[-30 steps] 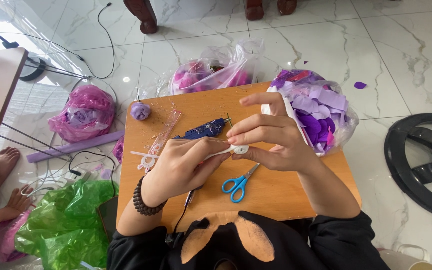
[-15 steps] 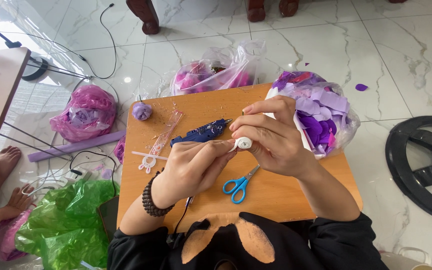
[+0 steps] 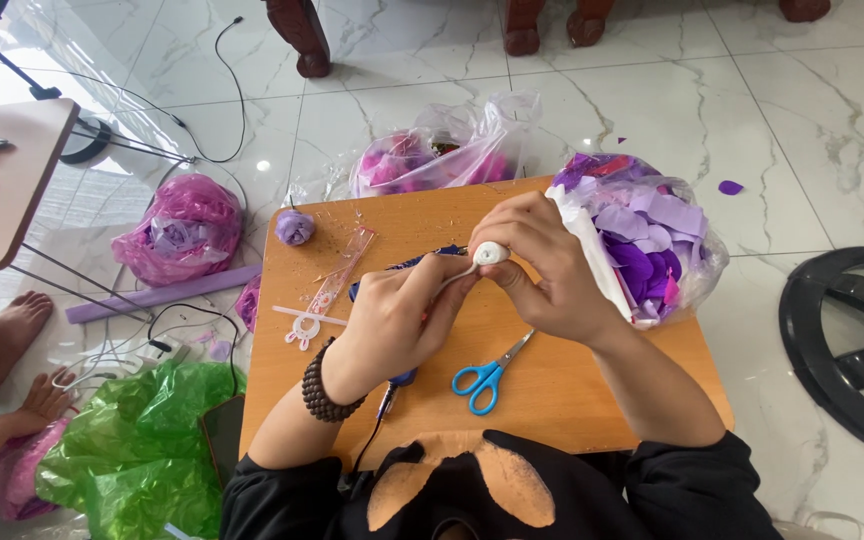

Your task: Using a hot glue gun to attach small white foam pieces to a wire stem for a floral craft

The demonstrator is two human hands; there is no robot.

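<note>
Both hands have risen slightly: right hand [image 3: 542, 270] fingers pinch a white tape roll [image 3: 490, 254] above the surface [image 3: 572, 390], left hand [image 3: 397, 315] fingers pinching its strip; scissors [image 3: 487, 375] lie below.

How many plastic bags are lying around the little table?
4. A clear bag of purple pieces on the table's right corner, a clear bag of pink stuff behind the table, a pink bag left on the floor, a green bag lower left. More may be hidden.
</note>
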